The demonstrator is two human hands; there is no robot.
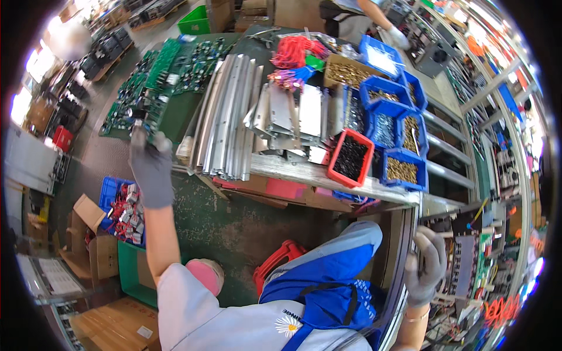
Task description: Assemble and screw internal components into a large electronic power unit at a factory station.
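Observation:
My left hand [151, 172], in a grey glove, reaches to the near edge of the green circuit boards at the left. Its fingers are closed on the end of a circuit board [153, 111]; board and fingertips are partly blurred. More populated circuit boards [196, 67] lie spread behind and beside it. At the right, my gloved right hand [426, 266] is raised beside a metal frame rail, fingers loosely bent and apart, holding nothing. Past that hand hangs a unit with wiring and circuit boards [465, 266].
Long metal strips [225, 117] and flat metal plates [284, 114] cover the bench's middle. A red bin [367, 167] of black screws and blue bins [404, 186] of fasteners stand right. Below left sits a blue crate [108, 196] of wired parts. Another person's gloved hand [399, 38] is across the bench.

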